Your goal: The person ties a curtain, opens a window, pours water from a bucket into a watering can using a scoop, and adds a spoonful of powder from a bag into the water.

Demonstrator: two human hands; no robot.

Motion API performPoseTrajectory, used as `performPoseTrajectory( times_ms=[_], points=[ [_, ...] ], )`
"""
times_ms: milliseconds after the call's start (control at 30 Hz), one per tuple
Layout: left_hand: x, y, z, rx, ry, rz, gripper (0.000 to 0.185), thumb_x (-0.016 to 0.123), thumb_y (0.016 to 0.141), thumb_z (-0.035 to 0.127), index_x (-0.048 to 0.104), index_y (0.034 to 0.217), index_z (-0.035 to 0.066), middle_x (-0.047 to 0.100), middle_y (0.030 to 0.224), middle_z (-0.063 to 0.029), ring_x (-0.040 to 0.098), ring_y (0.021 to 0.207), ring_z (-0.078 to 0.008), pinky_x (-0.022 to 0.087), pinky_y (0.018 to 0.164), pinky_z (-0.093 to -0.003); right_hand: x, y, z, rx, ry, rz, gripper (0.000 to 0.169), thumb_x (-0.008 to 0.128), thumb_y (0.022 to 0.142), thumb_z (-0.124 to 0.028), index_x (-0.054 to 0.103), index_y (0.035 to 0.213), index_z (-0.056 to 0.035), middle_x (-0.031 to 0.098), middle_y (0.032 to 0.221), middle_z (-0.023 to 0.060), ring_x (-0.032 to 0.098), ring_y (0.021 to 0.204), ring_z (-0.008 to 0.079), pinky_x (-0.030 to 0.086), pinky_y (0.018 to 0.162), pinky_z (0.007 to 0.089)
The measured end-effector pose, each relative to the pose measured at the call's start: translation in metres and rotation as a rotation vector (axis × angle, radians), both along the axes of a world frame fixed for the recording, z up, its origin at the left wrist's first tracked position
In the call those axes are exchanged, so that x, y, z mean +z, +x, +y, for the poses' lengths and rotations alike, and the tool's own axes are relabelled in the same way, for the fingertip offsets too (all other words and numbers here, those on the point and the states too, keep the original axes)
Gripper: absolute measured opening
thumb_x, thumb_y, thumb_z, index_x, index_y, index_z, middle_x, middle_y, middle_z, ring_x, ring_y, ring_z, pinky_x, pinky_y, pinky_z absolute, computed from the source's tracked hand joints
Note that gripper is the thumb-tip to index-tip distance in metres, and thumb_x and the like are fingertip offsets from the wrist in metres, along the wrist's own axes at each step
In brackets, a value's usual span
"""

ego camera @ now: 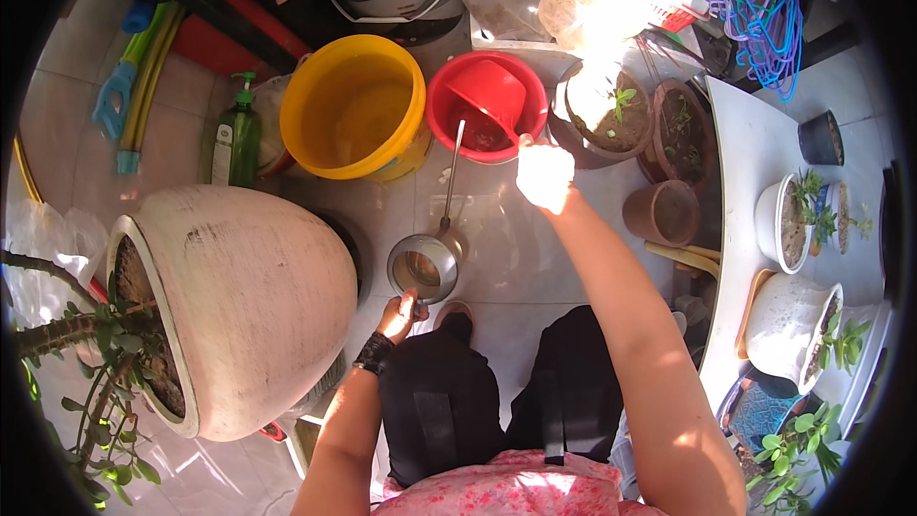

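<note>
My left hand grips the near side of a metal watering can, whose long thin spout points away from me. Its round opening faces up, and something brownish and shiny shows inside. My right hand, washed out by sunlight, is closed on the handle of a red plastic dipper. The dipper's bowl is tilted inside a red plastic basin, which seems to hold some water. Left of the basin stands a yellow bucket with what looks like liquid in it.
A large whitish planter stands on the left, with a green pump bottle behind it. Potted soil and a small brown pot are to the right, beside a white board. Blue hangers hang at far right.
</note>
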State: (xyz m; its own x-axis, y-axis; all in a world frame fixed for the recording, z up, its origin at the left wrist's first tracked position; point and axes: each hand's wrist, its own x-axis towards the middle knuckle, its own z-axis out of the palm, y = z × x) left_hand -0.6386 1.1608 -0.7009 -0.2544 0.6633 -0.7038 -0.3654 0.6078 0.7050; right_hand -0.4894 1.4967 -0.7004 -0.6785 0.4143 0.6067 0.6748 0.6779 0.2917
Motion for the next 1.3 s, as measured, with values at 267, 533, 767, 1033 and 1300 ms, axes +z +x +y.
performPoseTrajectory(
  times_ms=[267, 533, 767, 1033, 1300],
  points=[
    [0.015, -0.003, 0.030, 0.069, -0.067, 0.044, 0.065, 0.049, 0.084, 0.057, 0.055, 0.090, -0.007, 0.057, 0.075, -0.0094, 0.056, 0.066, -0.0172, 0.048, 0.066, -0.0301, 0.021, 0.001, 0.000, 0.058, -0.501, -0.055, 0.008, 0.054, 0.074, -0.009, 0.056, 0.074, -0.0014, 0.047, 0.054, 0.0052, 0.052, 0.046, 0.0186, 0.041, 0.041, 0.0294],
    [0.027, -0.006, 0.028, 0.078, 0.007, 0.096, 0.066, 0.048, 0.085, 0.056, 0.055, 0.090, -0.009, 0.057, 0.074, -0.0110, 0.058, 0.065, -0.0166, 0.050, 0.065, -0.0286, 0.033, 0.002, -0.006, -0.105, 0.259, -0.180, 0.013, 0.057, 0.075, -0.015, 0.056, 0.074, -0.0020, 0.052, 0.058, 0.0043, 0.056, 0.052, 0.0178, 0.041, 0.042, 0.0298],
    [0.070, -0.006, 0.034, 0.155, -0.084, 0.196, 0.060, 0.050, 0.086, 0.053, 0.058, 0.079, -0.006, 0.056, 0.067, -0.0080, 0.054, 0.056, -0.0135, 0.046, 0.053, -0.0255, 0.103, 0.017, -0.005, 0.171, -0.421, 0.330, 0.019, 0.053, 0.082, -0.007, 0.061, 0.099, -0.0040, 0.062, 0.087, 0.0111, 0.062, 0.074, 0.0237, 0.051, 0.066, 0.0315],
    [0.070, -0.021, 0.043, 0.016, -0.119, 0.533, 0.063, 0.044, 0.087, 0.055, 0.056, 0.059, 0.000, 0.047, 0.046, -0.0068, 0.051, 0.048, -0.0171, 0.041, 0.051, -0.0303, 0.159, -0.030, -0.010, 0.402, -1.438, 0.840, 0.023, 0.051, 0.087, -0.010, 0.053, 0.107, -0.0002, 0.056, 0.079, 0.0061, 0.055, 0.067, 0.0144, 0.046, 0.062, 0.0248],
    [0.059, -0.024, 0.048, 0.047, -0.085, 0.627, 0.065, 0.042, 0.086, 0.058, 0.059, 0.062, 0.000, 0.056, 0.057, -0.0113, 0.056, 0.059, -0.0229, 0.043, 0.061, -0.0327, 0.146, -0.110, -0.019, 0.360, -0.837, 0.229, 0.018, 0.054, 0.084, -0.016, 0.057, 0.095, -0.0019, 0.062, 0.080, 0.0160, 0.062, 0.069, 0.0334, 0.050, 0.062, 0.0388]
  ],
)
